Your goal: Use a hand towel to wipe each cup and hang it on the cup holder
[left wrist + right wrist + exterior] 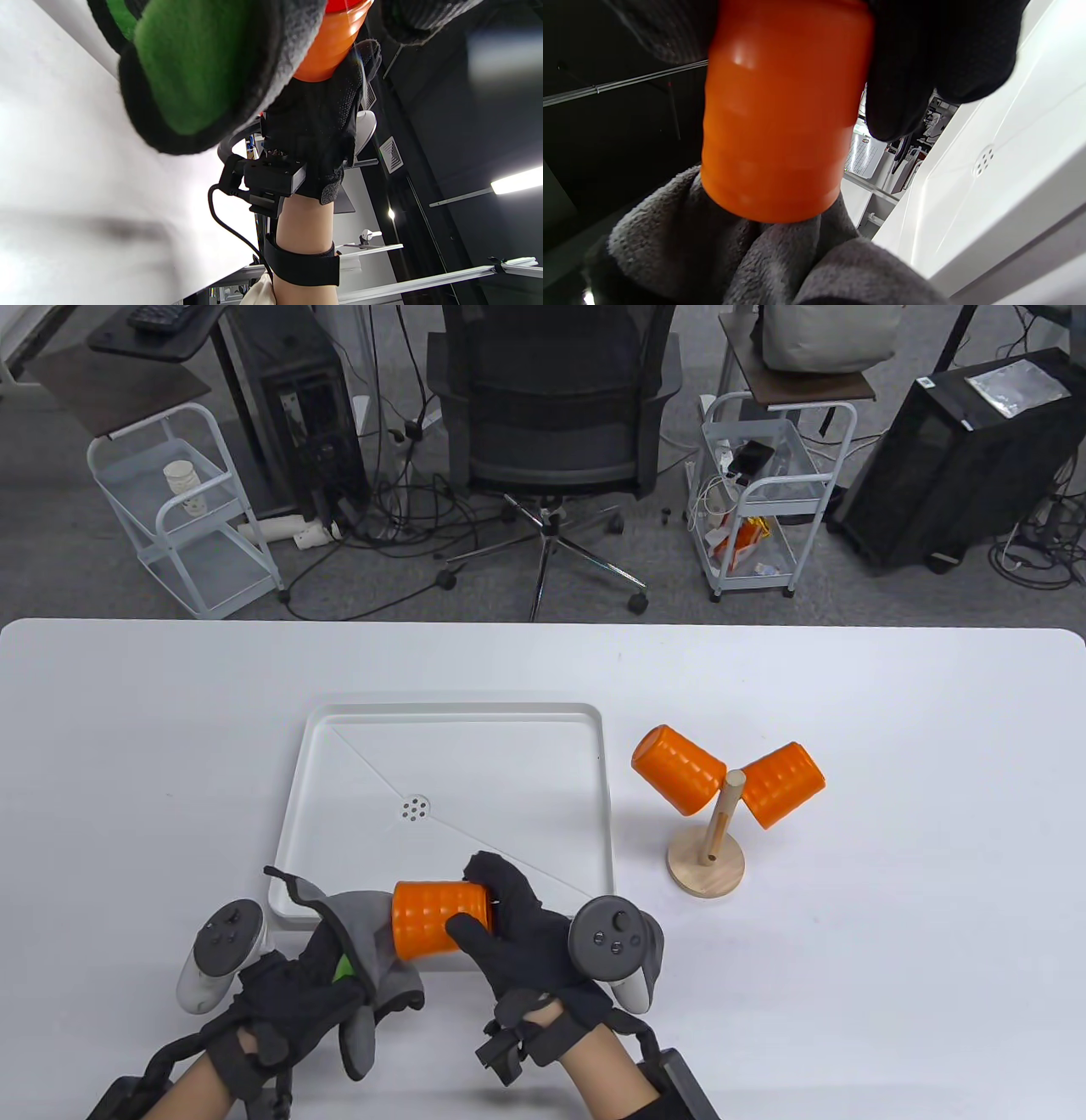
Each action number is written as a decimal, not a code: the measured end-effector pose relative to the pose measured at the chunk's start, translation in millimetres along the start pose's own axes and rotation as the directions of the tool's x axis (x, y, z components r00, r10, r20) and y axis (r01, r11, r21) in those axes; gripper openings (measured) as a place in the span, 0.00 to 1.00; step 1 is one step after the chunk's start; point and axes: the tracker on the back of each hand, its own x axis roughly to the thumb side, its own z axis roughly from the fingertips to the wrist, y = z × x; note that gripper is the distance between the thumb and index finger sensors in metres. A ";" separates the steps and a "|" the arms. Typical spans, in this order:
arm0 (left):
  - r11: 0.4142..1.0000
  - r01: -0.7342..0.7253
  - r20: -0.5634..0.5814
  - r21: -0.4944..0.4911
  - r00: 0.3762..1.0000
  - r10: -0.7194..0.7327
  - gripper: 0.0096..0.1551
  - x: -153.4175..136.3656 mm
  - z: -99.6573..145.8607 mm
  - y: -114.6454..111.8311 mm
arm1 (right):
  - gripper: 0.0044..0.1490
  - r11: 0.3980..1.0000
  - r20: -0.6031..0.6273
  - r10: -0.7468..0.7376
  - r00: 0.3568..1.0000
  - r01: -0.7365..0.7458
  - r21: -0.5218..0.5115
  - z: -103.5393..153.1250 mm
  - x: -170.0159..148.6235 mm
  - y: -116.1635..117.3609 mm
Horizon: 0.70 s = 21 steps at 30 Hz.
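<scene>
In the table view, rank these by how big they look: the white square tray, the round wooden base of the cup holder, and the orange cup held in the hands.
1. White square tray, by far the largest.
2. Orange ribbed cup held between both hands, partly hidden by the grey towel.
3. Round wooden base of the cup holder. It looks close to the cup, so the last two are unsure.

Black sensor gloves, bare forearms, black wrist straps; left tracker [216,954] white, right tracker [612,946] grey.

You can't see the held cup [439,918]'s left end, it's buried in the hand towel [373,959]. Left hand [288,993] fingers mostly hidden under towel. Right wrist view crops cup's top; left wrist view's counter [63,203] blurred.
</scene>
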 end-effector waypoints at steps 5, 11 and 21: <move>0.999 -0.017 0.023 -0.041 1.000 0.018 0.49 -0.7 -1.8 -4.4 | 0.49 0.999 -0.006 -0.036 0.999 0.036 0.017 5.7 -3.1 3.3; 0.997 -0.044 0.050 -0.058 0.998 0.047 0.51 -1.2 -2.4 -6.6 | 0.50 0.998 -0.006 -0.053 0.999 0.053 0.030 9.5 -2.3 7.8; 0.995 -0.011 0.051 -0.102 0.999 0.016 0.52 -1.4 -5.0 -11.7 | 0.52 0.996 0.020 -0.001 1.000 -0.001 0.089 13.2 2.9 21.0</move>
